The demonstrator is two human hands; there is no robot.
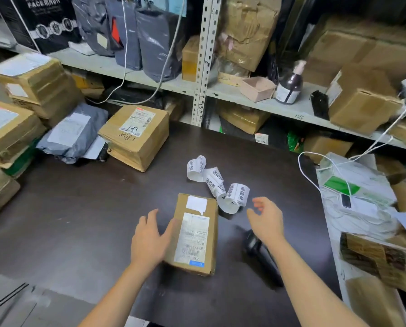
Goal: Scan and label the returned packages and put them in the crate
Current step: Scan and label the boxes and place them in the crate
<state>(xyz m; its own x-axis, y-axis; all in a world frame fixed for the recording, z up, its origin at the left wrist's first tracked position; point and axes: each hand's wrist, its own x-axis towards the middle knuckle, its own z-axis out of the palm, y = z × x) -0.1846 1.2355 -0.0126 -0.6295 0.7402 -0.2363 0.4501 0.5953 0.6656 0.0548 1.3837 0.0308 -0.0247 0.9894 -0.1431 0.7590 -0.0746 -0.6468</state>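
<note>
A small brown cardboard package with a white shipping label lies on the dark table, close to me. My left hand rests open against its left side, thumb touching the box edge. My right hand hovers open to the right of the package, holding nothing, fingers relaxed and pointing toward a curled strip of printed white labels lying just beyond the box. A black handheld scanner lies on the table under my right forearm, partly hidden by it.
Several cardboard boxes and a grey mailer bag are stacked at the table's left. Metal shelving behind holds boxes, bags and a bottle. A white bag with a cable and more parcels sit on the right.
</note>
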